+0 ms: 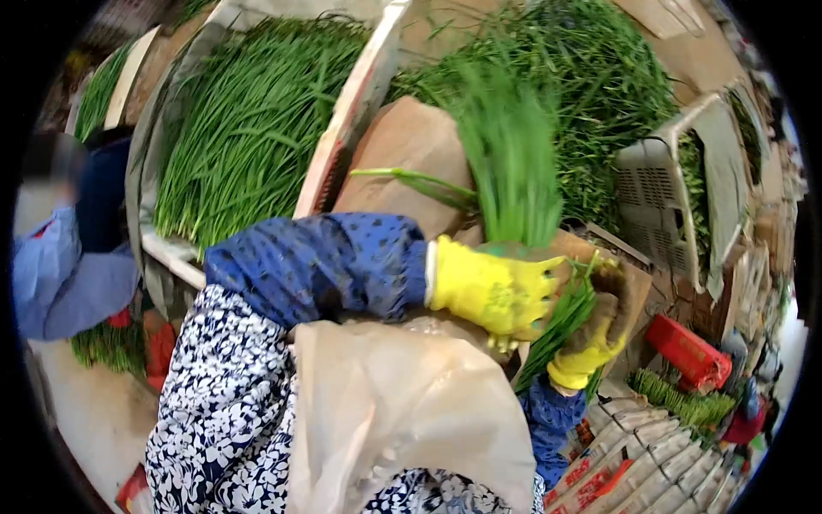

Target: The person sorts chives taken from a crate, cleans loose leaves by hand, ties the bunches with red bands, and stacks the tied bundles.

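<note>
Nearest to me is the apron [411, 411]. Beyond it, the left hand [497, 287], in a yellow glove, has its fingers curled and clamped on the bunch [518, 171], which extends away from the apron toward the heap [591, 77]. The right hand [591, 330] is just beside the lower stalks, fingers bent; I cannot tell whether they grip.

Progress: I judge the work partway. Done: one bunch is gathered in hand; the greens [261, 128] in the crate [353, 107] to the left lie aligned. Left: the heap lies loose and tangled.

Labels: the strapped stack [612, 454] at lower right bears red print; the red box [685, 349] farther out shows faint marks. I can read neither and identify no brand.
</note>
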Demonstrator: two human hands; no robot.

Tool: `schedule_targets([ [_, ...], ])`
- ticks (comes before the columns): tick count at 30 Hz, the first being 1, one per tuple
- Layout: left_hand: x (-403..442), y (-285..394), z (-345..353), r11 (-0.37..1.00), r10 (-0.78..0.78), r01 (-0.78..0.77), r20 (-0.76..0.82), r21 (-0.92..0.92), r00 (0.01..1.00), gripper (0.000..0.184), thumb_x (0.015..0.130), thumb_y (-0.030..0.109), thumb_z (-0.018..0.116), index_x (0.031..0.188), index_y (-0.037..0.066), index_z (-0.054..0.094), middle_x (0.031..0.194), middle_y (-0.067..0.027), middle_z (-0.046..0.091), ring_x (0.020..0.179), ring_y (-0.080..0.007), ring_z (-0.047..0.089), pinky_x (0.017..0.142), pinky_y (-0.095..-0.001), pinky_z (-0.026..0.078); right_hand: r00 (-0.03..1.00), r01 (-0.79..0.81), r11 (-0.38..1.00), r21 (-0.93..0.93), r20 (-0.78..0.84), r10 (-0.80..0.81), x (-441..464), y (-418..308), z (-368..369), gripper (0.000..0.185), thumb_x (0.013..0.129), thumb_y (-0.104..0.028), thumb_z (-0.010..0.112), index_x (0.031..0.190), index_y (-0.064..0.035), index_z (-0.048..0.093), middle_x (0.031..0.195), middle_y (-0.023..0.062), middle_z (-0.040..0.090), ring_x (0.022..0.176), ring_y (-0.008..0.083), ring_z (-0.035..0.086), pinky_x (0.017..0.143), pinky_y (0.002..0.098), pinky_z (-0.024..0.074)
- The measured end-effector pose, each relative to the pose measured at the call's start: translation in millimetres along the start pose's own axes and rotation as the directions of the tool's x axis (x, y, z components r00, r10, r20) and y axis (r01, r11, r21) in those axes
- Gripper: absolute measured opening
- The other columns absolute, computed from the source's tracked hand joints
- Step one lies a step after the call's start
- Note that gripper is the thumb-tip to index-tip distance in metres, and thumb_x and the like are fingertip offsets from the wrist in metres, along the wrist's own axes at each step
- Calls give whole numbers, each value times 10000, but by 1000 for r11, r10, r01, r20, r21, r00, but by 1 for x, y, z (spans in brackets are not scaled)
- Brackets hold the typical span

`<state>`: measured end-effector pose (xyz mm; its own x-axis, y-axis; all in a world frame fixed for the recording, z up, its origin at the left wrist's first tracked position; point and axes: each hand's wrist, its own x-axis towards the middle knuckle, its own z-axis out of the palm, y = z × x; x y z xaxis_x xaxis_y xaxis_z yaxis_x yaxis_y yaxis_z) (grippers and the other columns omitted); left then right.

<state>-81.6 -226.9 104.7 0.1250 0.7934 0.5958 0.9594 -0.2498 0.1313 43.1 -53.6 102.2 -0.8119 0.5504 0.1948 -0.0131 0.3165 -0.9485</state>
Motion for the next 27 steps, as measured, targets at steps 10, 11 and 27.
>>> schedule_targets([
  [10,-54,-141,-104,570,-564,-212,-565,-794,602,208,888,124,581,1078,48,620,1024,-115,673,919,-241,662,859,-358,541,789,598,742,-302,385,-479,35,26,127,548,765,-199,742,1248,-8,569,1237,191,566,1192,348,506,1043,466,386],
  [11,-59,-139,-122,499,-639,-298,-578,-814,508,195,926,105,559,1099,29,609,1040,-130,676,944,-237,668,870,-350,551,698,658,644,-390,636,-328,44,8,151,560,731,-267,744,1224,-47,593,1180,181,571,1125,375,506,987,500,399],
  [27,-82,-107,-143,594,-804,128,-579,-795,134,284,852,40,708,1108,-19,601,921,-93,685,826,-177,678,747,-284,560,913,216,899,381,247,-324,120,-76,190,246,868,47,648,1112,18,666,1011,78,666,891,151,614,783,272,497],
])
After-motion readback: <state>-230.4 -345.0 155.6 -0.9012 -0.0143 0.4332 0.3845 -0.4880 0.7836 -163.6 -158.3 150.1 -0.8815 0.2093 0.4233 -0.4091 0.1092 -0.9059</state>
